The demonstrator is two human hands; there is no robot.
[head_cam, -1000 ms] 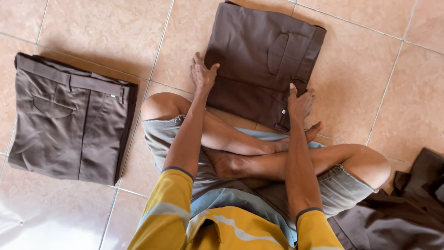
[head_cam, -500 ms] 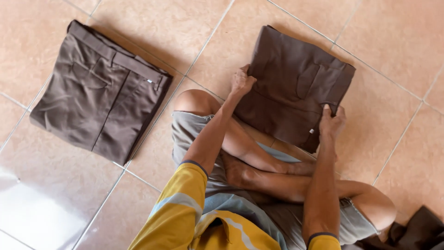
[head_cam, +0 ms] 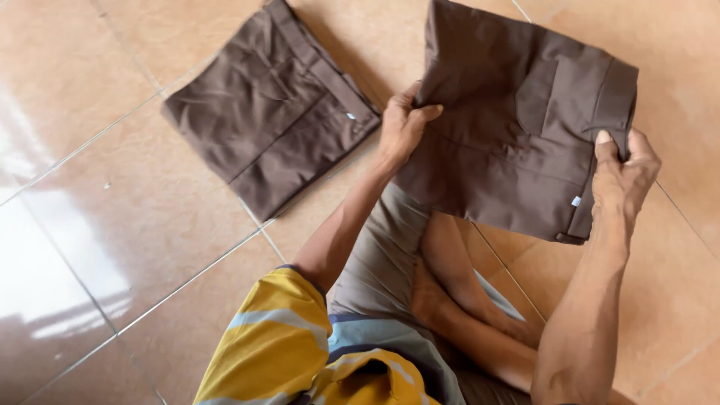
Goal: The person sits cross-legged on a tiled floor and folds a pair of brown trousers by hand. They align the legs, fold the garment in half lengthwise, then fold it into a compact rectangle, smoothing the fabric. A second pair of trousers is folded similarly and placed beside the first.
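Head view: both hands (head_cam: pixel 401 127) gripping folded trousers (head_cam: pixel 517 127)

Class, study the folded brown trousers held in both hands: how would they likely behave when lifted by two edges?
The folded brown trousers are probably floppy: the cloth creases between the left hand and right hand. Likely light, since fingertip pinches hold them. Unlikely to slip; the weave looks matte.

This looks like a room in a home, with clothes being sorted on the floor. The glossy salmon-coloured ceramic tile floor (head_cam: pixel 112 247) fills the whole view, its grout lines running diagonally and daylight glaring off it at the near left. A person sits cross-legged directly on it, and a folded pair of brown cotton trousers (head_cam: pixel 274 112) lies flat on the tiles at the far left.
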